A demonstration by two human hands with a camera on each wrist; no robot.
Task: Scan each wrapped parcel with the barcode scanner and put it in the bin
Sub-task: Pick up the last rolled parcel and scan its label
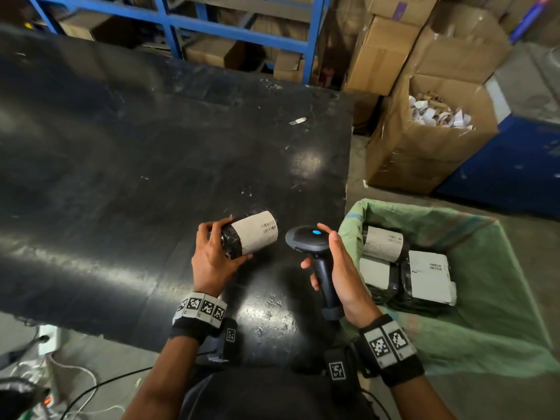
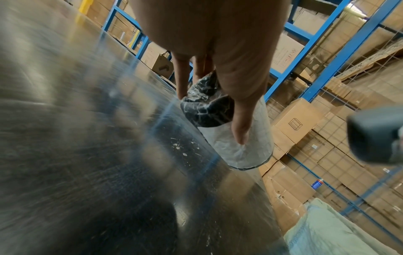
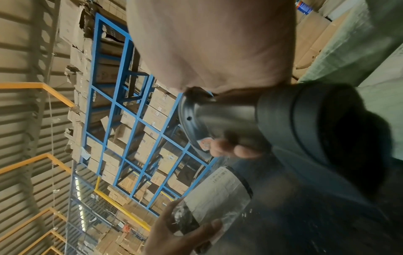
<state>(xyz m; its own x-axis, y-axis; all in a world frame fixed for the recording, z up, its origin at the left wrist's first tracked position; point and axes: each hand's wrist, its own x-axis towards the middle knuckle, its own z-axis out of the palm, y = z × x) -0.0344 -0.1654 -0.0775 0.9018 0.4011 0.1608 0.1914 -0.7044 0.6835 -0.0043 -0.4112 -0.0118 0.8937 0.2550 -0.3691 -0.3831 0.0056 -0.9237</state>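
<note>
My left hand (image 1: pixel 212 253) grips a black wrapped parcel (image 1: pixel 251 233) with a white barcode label, held just above the black table (image 1: pixel 121 147) near its front right. The left wrist view shows my thumb across the parcel (image 2: pixel 220 120). My right hand (image 1: pixel 333 262) grips the handle of a dark barcode scanner (image 1: pixel 309 237), its blue light lit and its head close to the parcel's label end. From the right wrist, the scanner (image 3: pixel 283 120) sits above the parcel (image 3: pixel 213 195). A green-lined bin (image 1: pixel 485 298) at the right holds several labelled parcels (image 1: pixel 424 277).
An open cardboard box (image 1: pixel 424 140) of paper scraps stands beyond the bin. Stacked cartons (image 1: pixel 388 50) and blue racking (image 1: pixel 181 22) line the back. Cables (image 1: pixel 75 383) lie on the floor at the lower left. A small scrap (image 1: pixel 298 120) lies on the table.
</note>
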